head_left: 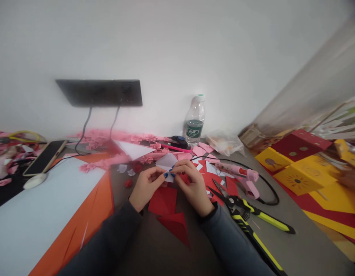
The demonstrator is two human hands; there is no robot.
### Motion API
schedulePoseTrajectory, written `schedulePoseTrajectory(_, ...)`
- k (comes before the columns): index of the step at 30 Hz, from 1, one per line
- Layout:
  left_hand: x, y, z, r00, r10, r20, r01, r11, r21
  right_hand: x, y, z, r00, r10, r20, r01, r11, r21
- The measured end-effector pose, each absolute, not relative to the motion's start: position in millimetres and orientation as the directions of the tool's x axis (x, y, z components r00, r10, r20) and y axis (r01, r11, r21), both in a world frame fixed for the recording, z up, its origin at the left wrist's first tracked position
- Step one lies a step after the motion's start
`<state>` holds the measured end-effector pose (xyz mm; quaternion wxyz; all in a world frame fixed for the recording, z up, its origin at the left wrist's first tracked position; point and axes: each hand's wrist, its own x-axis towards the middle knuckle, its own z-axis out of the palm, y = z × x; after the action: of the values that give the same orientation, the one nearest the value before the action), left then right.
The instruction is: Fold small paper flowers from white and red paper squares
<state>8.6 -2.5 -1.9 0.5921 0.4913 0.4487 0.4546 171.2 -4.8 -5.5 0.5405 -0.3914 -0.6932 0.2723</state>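
Observation:
A small sheet of white paper point(166, 162) is held up between my two hands above the middle of the table. My left hand point(146, 186) pinches it from the left with thumb and fingertips. From the right, the fingertips of my right hand point(194, 188) close on the same paper, nearly meeting those of the left. The exact fold under the fingers is hidden. Below my hands lie a red paper square point(164, 201) and a folded red paper triangle point(177, 226). A small red paper flower point(128, 183) sits just left of my left hand.
Long-handled snips point(243, 209) and a pink glue gun point(239, 174) with its cord lie at right. A water bottle point(195, 120) stands by the wall. Pink paper flowers point(143, 138) line the back. Large sheets point(51, 207) and a phone point(46, 157) are left; yellow boxes point(305, 176) right.

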Motion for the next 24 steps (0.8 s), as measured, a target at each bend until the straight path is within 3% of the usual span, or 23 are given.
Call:
schedulePoseTrajectory(6,7.3,-1.6,-7.2,0.168,0.982,-0.091,-0.164,0.119,0.979,171.8,-5.6,-8.1,-0.132,0.787,0.602,0.309,0.610,-0.729)
schedulePoseTrajectory(17,8.4,-0.7,-4.4,0.108,0.986,-0.124,-0.219,0.145,0.965,175.7,-3.0,-13.2,-0.236,0.767,0.596,0.359,0.639,-0.680)
schedulePoseTrajectory(21,6.7,-0.6,-4.6,0.106,0.990,-0.095,-0.158,0.111,0.981,174.4,-5.2,-10.6,-0.253,0.785,0.565,0.318,0.619,-0.718)
schedulePoseTrajectory(24,6.0,-1.3,-3.8,0.074,0.995,-0.070,-0.153,0.081,0.985,172.4,-8.0,-5.3,-0.174,0.831,0.529,0.266,0.557,-0.787)
